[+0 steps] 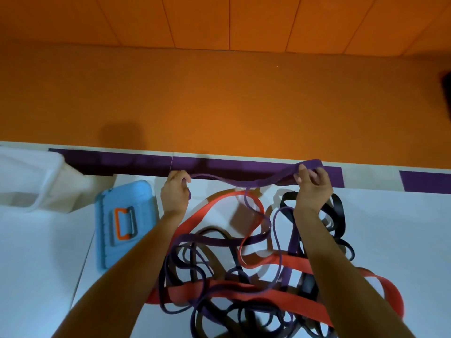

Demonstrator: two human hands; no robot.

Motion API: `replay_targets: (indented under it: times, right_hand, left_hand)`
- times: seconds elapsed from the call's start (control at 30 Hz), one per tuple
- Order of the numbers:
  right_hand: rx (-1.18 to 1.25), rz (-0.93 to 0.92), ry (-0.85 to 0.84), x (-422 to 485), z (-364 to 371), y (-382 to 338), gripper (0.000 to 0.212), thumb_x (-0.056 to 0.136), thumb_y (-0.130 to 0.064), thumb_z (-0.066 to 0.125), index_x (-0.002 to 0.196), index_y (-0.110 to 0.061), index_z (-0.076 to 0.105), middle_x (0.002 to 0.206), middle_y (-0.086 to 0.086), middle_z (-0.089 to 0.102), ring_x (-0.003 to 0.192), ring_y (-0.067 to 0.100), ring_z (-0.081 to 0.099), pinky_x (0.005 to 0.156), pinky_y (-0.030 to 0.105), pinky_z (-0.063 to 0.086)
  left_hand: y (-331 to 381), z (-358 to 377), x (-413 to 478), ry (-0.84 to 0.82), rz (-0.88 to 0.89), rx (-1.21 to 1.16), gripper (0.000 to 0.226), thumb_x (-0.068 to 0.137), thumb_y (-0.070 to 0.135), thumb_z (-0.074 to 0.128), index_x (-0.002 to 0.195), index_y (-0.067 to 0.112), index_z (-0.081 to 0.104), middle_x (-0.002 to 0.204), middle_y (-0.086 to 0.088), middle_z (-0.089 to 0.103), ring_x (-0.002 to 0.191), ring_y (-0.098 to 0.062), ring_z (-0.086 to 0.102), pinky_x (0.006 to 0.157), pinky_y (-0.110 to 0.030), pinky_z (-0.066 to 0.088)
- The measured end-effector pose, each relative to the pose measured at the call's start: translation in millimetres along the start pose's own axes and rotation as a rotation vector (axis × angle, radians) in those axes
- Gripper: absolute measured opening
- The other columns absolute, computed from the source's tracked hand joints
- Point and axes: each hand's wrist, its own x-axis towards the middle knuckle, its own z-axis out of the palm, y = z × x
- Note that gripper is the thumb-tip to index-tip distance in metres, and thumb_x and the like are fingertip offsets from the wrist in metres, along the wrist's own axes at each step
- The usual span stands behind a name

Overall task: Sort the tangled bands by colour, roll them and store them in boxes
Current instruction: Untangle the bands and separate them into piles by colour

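The left hand [174,195] had its fingers curled and pinched one end of a wide purple band [253,183] between thumb and fingertips. The right hand [313,191] gripped the other end, fingers bent over the strap with the thumb beneath it. The band hung between the two hands above the far part of the table [390,228], sagging a little in the middle, and from it a thin purple strand trailed down toward six o'clock. Below the hands and between the forearms, at six o'clock, lay the tangle of bands [235,264] on the white table. In it, broad red bands [244,289] crossed over and under darker purple bands [212,241]. A cluster of black bands [340,211] sat just beside the right wrist at three o'clock. At eight o'clock from the left hand, just beside its forearm, a blue plastic case [122,191] lay flat, with an orange and grey handle [124,224] folded on top. Farther out at nine o'clock stood a translucent white box [31,181], well apart from the tangle. A dark purple strip [122,163] ran along the far edge of the table at twelve o'clock, just behind the raised band. Beyond it spread an orange surface [219,98].
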Motion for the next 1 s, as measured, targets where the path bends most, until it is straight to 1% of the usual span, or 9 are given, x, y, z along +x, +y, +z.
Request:
replay_targets:
  times: [0.13,0.27,0.33,0.43,0.5,0.63,0.8,0.9,1.0]
  right_hand:
    - [0.045,-0.032,-0.136,-11,16,-7,0.064,0.097,-0.012,0.077,0.152,0.002,0.047,0.077,-0.014,0.076,0.076,-0.004,0.068,0.083,0.02,0.06]
    - [-0.086,-0.009,-0.246,-22,31,-1,0.055,0.095,-0.011,0.079,0.143,0.003,0.056,0.087,-0.005,0.079,0.078,0.003,0.073,0.087,0.032,0.063]
    - [-0.104,0.029,-0.248,-28,32,4,0.05,0.094,-0.008,0.079,0.138,0.005,0.059,0.091,0.0,0.078,0.083,0.01,0.076,0.092,0.042,0.063]
    - [-0.138,0.039,-0.271,-33,26,8,0.019,0.093,-0.006,0.079,0.107,-0.003,0.066,0.083,0.003,0.075,0.083,0.024,0.077,0.091,0.048,0.064]
    - [-0.192,0.026,-0.285,-36,19,7,0.018,0.094,-0.006,0.078,0.092,-0.014,0.063,0.079,0.001,0.074,0.087,0.03,0.078,0.086,0.045,0.066]
    - [-0.24,0.003,-0.276,-43,3,1,0.021,0.095,-0.006,0.077,0.09,-0.016,0.059,0.087,0.005,0.071,0.09,0.024,0.076,0.081,0.042,0.067]
    - [-0.191,0.018,-0.217,-55,-9,-12,0.018,0.098,-0.008,0.074,0.1,-0.004,0.057,0.106,0.018,0.065,0.105,0.045,0.07,0.086,0.055,0.064]
    - [-0.213,0.002,-0.212,-67,-12,-19,0.02,0.099,-0.011,0.074,0.104,-0.001,0.057,0.111,0.022,0.068,0.105,0.041,0.072,0.089,0.059,0.062]
    - [-0.188,-0.039,-0.224,-81,-14,-28,0.017,0.1,-0.007,0.071,0.101,-0.003,0.054,0.106,0.025,0.067,0.099,0.039,0.074,0.083,0.054,0.065]
  left_hand:
    - [4,13,-10,-0.189,0.047,0.089,0.037,0.105,0.002,0.054,0.137,0.01,0.069,0.138,-0.011,0.068,0.118,-0.03,0.068,0.105,-0.04,0.054]
    - [5,30,-30,-0.538,0.088,0.266,0.042,0.107,0.042,0.054,0.138,0.015,0.063,0.132,-0.007,0.067,0.123,-0.028,0.065,0.105,-0.044,0.055]
    - [4,38,-42,-0.627,0.153,0.405,0.046,0.105,0.048,0.055,0.137,0.016,0.06,0.136,-0.007,0.063,0.128,-0.029,0.06,0.107,-0.044,0.053]
    - [4,49,-54,-0.631,0.218,0.575,0.043,0.109,0.04,0.052,0.145,0.018,0.054,0.151,-0.008,0.052,0.142,-0.034,0.049,0.115,-0.043,0.048]
    - [5,51,-60,-0.626,0.255,0.596,0.041,0.111,0.037,0.05,0.146,0.018,0.054,0.153,-0.008,0.05,0.144,-0.036,0.048,0.119,-0.045,0.044]
    - [0,34,-70,-0.671,0.316,0.287,0.042,0.109,0.028,0.055,0.149,0.016,0.052,0.151,-0.007,0.052,0.129,-0.027,0.061,0.11,-0.031,0.049]
    - [-16,-2,-88,-0.601,0.5,0.08,0.028,0.105,0.018,0.063,0.133,0.018,0.065,0.17,0.002,0.024,0.129,-0.012,0.059,0.104,-0.025,0.05]
    - [-16,-18,-97,-0.385,0.572,0.083,0.024,0.104,0.01,0.063,0.128,0.012,0.068,0.16,-0.005,0.047,0.132,-0.021,0.061,0.107,-0.037,0.052]
    - [-13,-34,-105,-0.29,0.369,-0.044,0.035,0.105,0.005,0.058,0.138,0.017,0.054,0.139,-0.008,0.068,0.119,-0.03,0.07,0.095,-0.04,0.059]
